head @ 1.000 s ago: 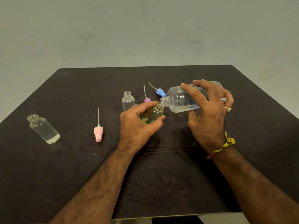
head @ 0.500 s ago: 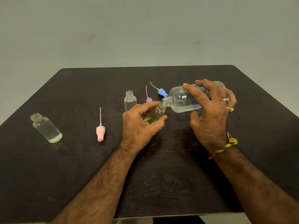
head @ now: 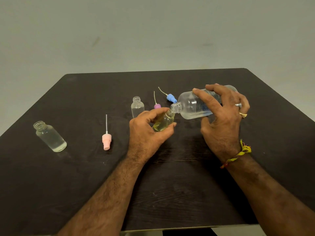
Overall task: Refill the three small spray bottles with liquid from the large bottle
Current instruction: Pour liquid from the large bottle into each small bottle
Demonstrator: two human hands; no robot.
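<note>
Centre of the frame: the left hand [head: 146, 133] grips a small clear spray bottle holding yellowish liquid [head: 162, 122], thumb and fingers curled round its body, tilting its open neck toward the upper right. The right hand [head: 221, 116] grasps the large clear plastic bottle with a printed label [head: 196, 105] round its midsection, held nearly horizontal with its threaded mouth touching or just above the small bottle's neck; whether liquid is passing cannot be told.

Upper centre: a second small clear bottle [head: 137, 107] stands uncapped on the dark wood-grain table [head: 170, 184]. Left of frame: a third small clear bottle with liquid [head: 50, 137], also uncapped. A pink spray cap with dip tube [head: 106, 139], a purple spray cap [head: 157, 105] and a blue spray cap [head: 171, 97] lie loose between and behind the bottles.

Handling, as judged: the small bottles look light, rigid and easily toppled, best held round the body below the shoulder. The large bottle appears thin-walled and may flex under pressure, so a mid-body hold with little squeeze suits a controlled pour into so narrow a neck.
</note>
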